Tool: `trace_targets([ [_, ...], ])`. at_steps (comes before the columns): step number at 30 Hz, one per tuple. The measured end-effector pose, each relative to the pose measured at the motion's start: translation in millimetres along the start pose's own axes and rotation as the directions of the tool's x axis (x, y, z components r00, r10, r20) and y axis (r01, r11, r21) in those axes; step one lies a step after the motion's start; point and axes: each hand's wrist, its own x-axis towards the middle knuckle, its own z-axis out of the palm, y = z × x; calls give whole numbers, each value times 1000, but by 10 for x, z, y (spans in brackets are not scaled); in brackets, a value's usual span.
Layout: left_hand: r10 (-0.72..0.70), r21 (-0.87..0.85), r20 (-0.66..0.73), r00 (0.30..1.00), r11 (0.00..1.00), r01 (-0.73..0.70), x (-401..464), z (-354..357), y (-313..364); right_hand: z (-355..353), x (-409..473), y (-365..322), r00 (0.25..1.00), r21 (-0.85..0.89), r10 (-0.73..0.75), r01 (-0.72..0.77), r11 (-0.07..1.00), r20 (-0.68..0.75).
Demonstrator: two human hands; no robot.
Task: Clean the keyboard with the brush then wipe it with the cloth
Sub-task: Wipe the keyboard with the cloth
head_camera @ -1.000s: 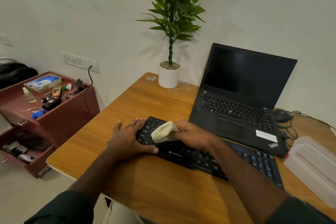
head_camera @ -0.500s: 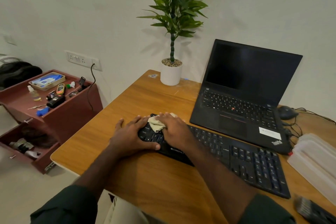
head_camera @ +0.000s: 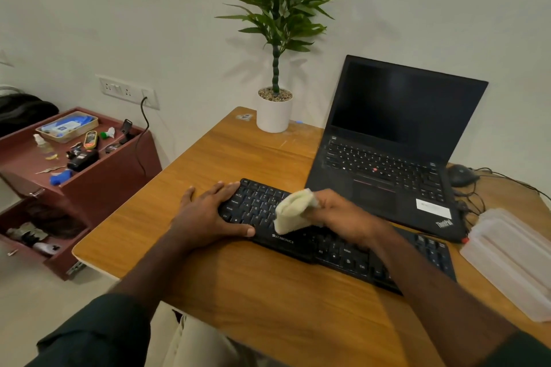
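Observation:
A black keyboard (head_camera: pixel 259 205) lies slanted across the wooden desk (head_camera: pixel 238 158). My left hand (head_camera: pixel 205 214) lies flat on the keyboard's left end, thumb along its front edge, holding it down. My right hand (head_camera: pixel 340 214) is closed on a folded pale yellow cloth (head_camera: pixel 292 211), which touches the keys near the keyboard's middle. My right forearm hides part of the keyboard's right half. The brush is out of sight.
An open black laptop (head_camera: pixel 387 140) stands behind the keyboard. A white pot with a green plant (head_camera: pixel 274 110) sits at the desk's back. A mouse (head_camera: pixel 460 174) with cables and a clear plastic box (head_camera: pixel 512 259) lie at the right. A red cabinet (head_camera: pixel 74 170) with clutter stands left.
My right hand slid the cloth from the keyboard's left end back toward its middle. The left hand stayed on the left end. The camera view shifted, and the brush left the frame.

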Motion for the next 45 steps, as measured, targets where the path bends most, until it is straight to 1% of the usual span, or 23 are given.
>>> trace_targets([
  [3, 8, -3, 6, 1000, 1000, -8, 5, -5, 9, -150, 29, 54, 947, 314, 120, -21, 949, -299],
  [5, 9, -2, 13, 1000, 1000, -9, 1, -7, 12, -201, 99, 17, 830, 364, 124, 100, 926, -543],
  [6, 7, -2, 11, 1000, 1000, -7, 0, -7, 11, -207, 120, -10, 751, 277, 74, 149, 949, -656],
  [7, 5, -3, 10, 1000, 1000, -5, 0, -5, 10, -194, 131, -23, 677, 126, -7, 147, 981, -736],
  [8, 3, -4, 8, 1000, 1000, -2, 3, -3, 8, -151, 145, -27, 637, -50, -99, 95, 994, -764],
  [9, 1, -5, 8, 1000, 1000, -1, 8, 2, 2, -83, 167, -18, 646, -208, -167, 12, 978, -745],
  [12, 1, -3, 1, 1000, 1000, -1, 18, 14, -4, 231, 292, 75, 843, -532, -159, -167, 830, -513],
  [13, 1, 1, 0, 1000, 1000, -1, 18, 16, -3, 355, 328, 94, 892, -617, -126, -193, 763, -435],
  [15, -1, 6, 1, 1000, 1000, 1, 16, 18, 3, 566, 363, 97, 926, -702, -109, -194, 685, -362],
  [20, -2, 18, -9, 1000, 1000, 2, 10, 13, 10, 577, 151, 83, 998, -605, -8, -27, 796, -55],
  [24, 6, 1, -10, 1000, 1000, -6, -9, 14, -7, 274, -80, 1, 998, -361, 9, 16, 932, 68],
  [27, 9, -10, -10, 1000, 1000, -9, -3, 16, -7, 85, -242, -54, 999, -202, 8, 3, 979, 52],
  [29, 11, -7, -14, 1000, 1000, -11, 0, 18, -9, -47, -313, -44, 999, -85, 23, -26, 996, -37],
  [31, 13, -7, -13, 1000, 1000, -13, 4, 20, -12, -162, -331, -12, 976, 77, 68, -53, 996, -208],
  [33, 18, -2, -12, 1000, 1000, -18, 9, 23, -19, -257, -277, 60, 884, 266, 104, 24, 964, -456],
  [34, 21, 2, -12, 1000, 1000, -21, 12, 26, -23, -271, -238, 86, 801, 255, 94, 75, 964, -591],
  [35, 24, 6, -12, 1000, 1000, -24, 17, 33, -25, -265, -205, 113, 712, 158, 51, 85, 984, -700],
  [36, 27, 10, -11, 1000, 1000, -27, 21, 40, -28, -227, -174, 138, 650, 17, -19, 49, 999, -760],
  [37, 29, 14, -11, 1000, 999, -29, 23, 46, -30, -152, -153, 139, 631, -135, -97, -11, 991, -770],
  [39, 26, 12, -11, 1000, 1000, -26, 27, 50, -30, 66, -99, 143, 734, -374, -177, -112, 921, -656],
  [41, 14, 2, -18, 1000, 1000, -14, 27, 50, -24, 315, -32, 173, 861, -554, -143, -179, 813, -488],
  [43, 3, 2, -19, 1000, 1000, -3, 23, 51, -15, 521, -7, 154, 917, -630, -107, -176, 756, -385],
  [45, -5, 5, -16, 1000, 1000, 5, 22, 53, -6, 607, -24, 127, 962, -602, -68, -109, 791, -264],
])
